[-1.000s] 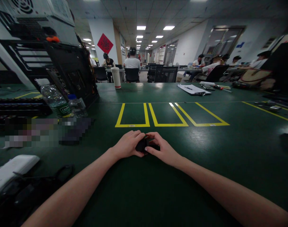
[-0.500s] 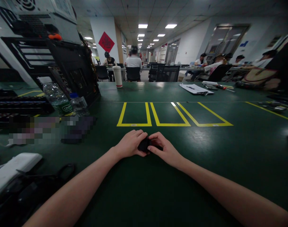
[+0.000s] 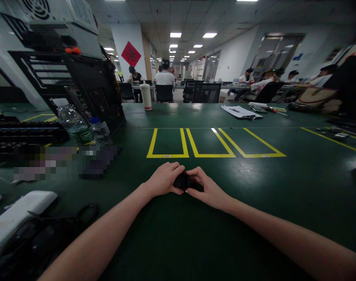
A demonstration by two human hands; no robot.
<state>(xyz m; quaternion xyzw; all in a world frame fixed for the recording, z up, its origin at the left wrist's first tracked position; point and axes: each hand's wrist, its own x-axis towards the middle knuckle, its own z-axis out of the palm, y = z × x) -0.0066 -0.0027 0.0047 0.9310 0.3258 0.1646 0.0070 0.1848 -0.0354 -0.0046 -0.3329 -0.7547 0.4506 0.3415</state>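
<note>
A small black object (image 3: 181, 180), its kind too dark to make out, is at the middle of the green table (image 3: 178, 234). My left hand (image 3: 165, 178) is closed round its left side, the fingers over the top and the thumb at the near edge. At its right side, the fingertips and thumb of my right hand (image 3: 207, 187) pinch the edge, with a gap under the curved palm. Just beyond my hands, yellow tape (image 3: 167, 156) marks out several box shapes on the tabletop.
To the left stand a water bottle (image 3: 74, 121), a smaller blue-capped bottle (image 3: 99, 130) and a black computer case (image 3: 90, 86). A white power strip (image 3: 22, 212) lies near black cables (image 3: 49, 242). Farther back are a white cup (image 3: 145, 96) and a clipboard (image 3: 240, 112). People sit at distant tables.
Both hands keep their grip on the black object, with only slight finger shifts at its right side. The whole view has swayed a little.
</note>
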